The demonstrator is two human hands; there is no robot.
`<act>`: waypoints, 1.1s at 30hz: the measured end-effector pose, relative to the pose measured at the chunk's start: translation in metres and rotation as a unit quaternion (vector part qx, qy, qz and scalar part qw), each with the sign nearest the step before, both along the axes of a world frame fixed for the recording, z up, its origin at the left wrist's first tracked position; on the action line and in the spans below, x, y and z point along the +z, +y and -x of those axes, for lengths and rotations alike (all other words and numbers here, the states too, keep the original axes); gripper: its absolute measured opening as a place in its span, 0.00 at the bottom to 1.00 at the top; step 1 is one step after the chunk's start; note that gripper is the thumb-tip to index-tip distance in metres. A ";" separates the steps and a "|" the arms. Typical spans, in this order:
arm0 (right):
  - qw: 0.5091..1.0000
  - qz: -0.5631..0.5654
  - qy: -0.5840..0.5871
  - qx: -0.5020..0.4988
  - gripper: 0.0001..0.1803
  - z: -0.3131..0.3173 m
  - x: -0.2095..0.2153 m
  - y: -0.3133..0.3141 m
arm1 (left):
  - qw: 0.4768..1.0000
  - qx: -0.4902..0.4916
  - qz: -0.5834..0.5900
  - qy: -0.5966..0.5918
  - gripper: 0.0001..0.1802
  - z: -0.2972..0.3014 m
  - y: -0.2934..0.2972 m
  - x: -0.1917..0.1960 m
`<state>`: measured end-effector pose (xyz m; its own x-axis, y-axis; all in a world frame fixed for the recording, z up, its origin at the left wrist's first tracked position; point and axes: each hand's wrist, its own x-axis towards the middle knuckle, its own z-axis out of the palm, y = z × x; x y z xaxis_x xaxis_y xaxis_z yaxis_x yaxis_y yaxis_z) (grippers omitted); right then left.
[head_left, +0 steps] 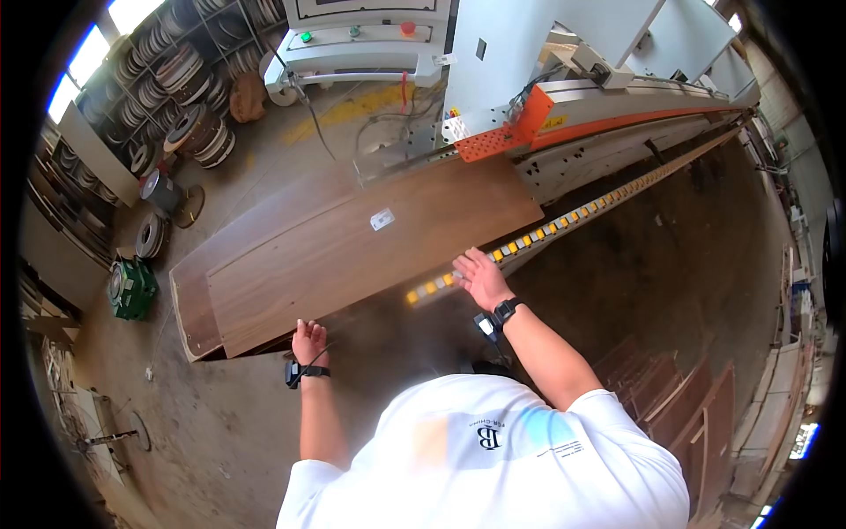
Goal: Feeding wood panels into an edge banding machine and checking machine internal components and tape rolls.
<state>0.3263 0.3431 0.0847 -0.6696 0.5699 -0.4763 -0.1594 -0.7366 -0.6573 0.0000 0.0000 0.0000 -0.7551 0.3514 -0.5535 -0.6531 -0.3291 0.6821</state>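
A long brown wood-grain panel [308, 256] with a small white label [382, 219] lies in front of me, on top of another brown panel [187, 300] that shows at its far left. My left hand [310, 342] is at the near edge of the panel, its fingers slightly bent and their tips at the edge; I see no grip around it. To the right, my right hand [483, 280] is open with fingers spread, beside a rail of yellow and white rollers [529, 240]. Nothing shows in it. Each wrist wears a black strapped device.
Beyond the panel's right end stands a long white machine with an orange guard [498, 141]. A control console [357, 40] is behind. Rolls of edging strip [198, 132] and a green bundle [132, 288] are at left. Brown boards [696, 423] lean at lower right.
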 end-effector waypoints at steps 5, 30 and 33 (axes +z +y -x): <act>0.997 0.007 0.021 -0.076 0.56 0.023 0.018 0.019 | 1.000 0.017 0.012 -0.015 0.09 -0.013 0.025 0.015; 0.993 -0.067 -0.008 -0.093 0.44 0.021 -0.013 -0.016 | 0.999 -0.019 0.024 -0.028 0.17 0.017 -0.001 -0.001; 0.990 -0.086 0.010 -0.109 0.39 0.026 -0.018 -0.015 | 0.997 -0.048 -0.055 -0.003 0.21 0.013 -0.003 0.000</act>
